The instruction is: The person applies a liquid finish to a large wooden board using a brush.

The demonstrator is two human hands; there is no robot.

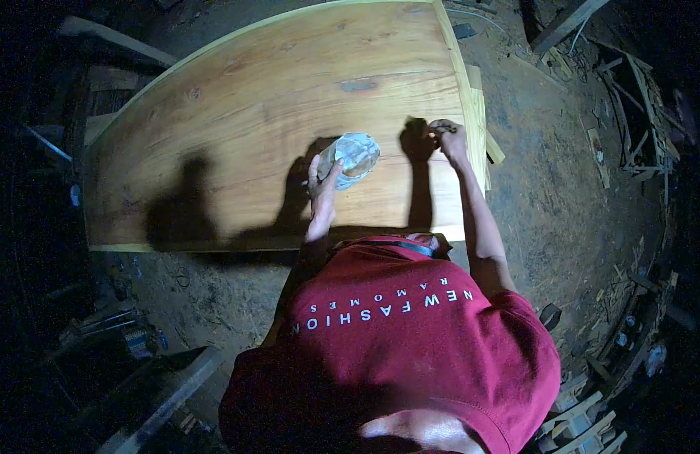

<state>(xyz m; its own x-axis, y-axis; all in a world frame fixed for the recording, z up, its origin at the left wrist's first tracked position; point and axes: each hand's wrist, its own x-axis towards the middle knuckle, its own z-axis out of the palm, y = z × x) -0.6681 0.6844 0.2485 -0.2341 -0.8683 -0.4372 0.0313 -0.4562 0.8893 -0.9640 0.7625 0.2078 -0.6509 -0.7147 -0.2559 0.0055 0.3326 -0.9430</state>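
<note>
My left hand (pixel 323 193) is wrapped round the side of a clear, whitish container (pixel 355 159), holding it over the middle of a large wooden panel (pixel 252 113). The container looks tilted, and its contents cannot be made out. To the right, my right hand (pixel 450 138) is closed, its fingers pinched together near the panel's right edge. A small dark thing seems to be at those fingertips, too unclear to name. Dark shadows of my head, arms and hands fall on the panel.
Light wooden strips (pixel 475 113) stick out along the panel's right edge. A beam (pixel 566 26) stands at the upper right. Scrap wood (pixel 641 113) lies on the dirt floor (pixel 547 181) at the right. Another board (pixel 164 401) is at the lower left.
</note>
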